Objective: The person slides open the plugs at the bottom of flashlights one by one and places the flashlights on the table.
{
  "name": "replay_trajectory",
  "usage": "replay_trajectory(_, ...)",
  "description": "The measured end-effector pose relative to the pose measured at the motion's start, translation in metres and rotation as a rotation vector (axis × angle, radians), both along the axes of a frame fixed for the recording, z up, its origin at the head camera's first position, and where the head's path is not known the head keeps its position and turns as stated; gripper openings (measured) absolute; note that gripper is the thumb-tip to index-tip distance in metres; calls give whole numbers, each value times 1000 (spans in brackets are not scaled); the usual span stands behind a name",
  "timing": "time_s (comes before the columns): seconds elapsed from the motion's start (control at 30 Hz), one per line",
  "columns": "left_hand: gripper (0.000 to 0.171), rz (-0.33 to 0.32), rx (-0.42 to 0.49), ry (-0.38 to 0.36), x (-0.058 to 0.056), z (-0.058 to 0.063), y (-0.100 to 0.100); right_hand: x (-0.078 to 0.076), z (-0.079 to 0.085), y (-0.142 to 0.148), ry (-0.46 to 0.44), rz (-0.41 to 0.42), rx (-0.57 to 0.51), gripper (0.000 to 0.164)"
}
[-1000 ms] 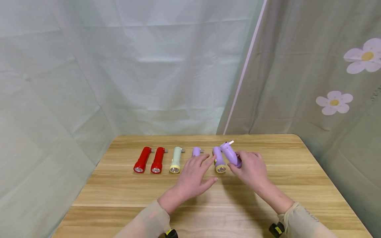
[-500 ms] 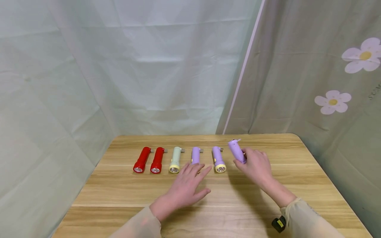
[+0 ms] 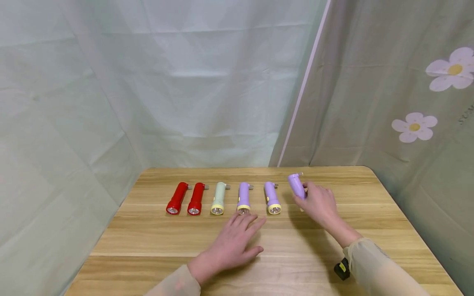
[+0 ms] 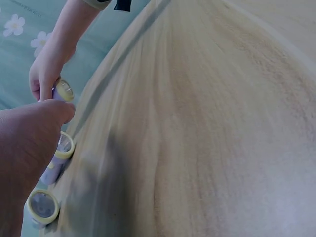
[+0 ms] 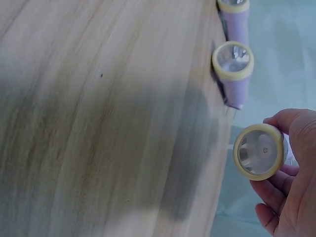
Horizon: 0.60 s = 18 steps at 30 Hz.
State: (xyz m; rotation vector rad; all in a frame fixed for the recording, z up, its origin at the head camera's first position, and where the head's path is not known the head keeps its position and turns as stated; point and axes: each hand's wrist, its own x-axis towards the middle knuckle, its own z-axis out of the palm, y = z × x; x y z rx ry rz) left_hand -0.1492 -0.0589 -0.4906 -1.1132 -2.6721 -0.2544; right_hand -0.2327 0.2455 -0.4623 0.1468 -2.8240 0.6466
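Observation:
My right hand grips a purple flashlight at the right end of the row, its plug prongs at the far end. The right wrist view shows that flashlight's yellow-rimmed lens between thumb and fingers. Fingers spread, my left hand is over the table just in front of another purple flashlight, its fingertips at the lens end. Between the hands lies one more purple flashlight with a yellow rim. In the left wrist view, my left hand partly covers the row.
Left of the purple ones, a pale green flashlight and two red ones, the inner red flashlight and the outer red flashlight, lie side by side, lenses toward me. The wooden table ends at a hanging curtain.
My right hand has carried the purple flashlight rightward, away from the neighbouring one. My left hand has drawn back toward me, uncovering the purple flashlight in front of it.

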Motion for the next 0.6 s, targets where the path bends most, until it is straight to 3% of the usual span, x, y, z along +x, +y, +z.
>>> replay_trajectory(0.27, 79, -13, -5, -1, 2, -4, 3, -10, -10, 3, -116, -28, 1, 65)
replay_trajectory(0.6, 79, -7, 19, -73, 7, -9, 14, -18, -19, 9, -207, -34, -4, 62)
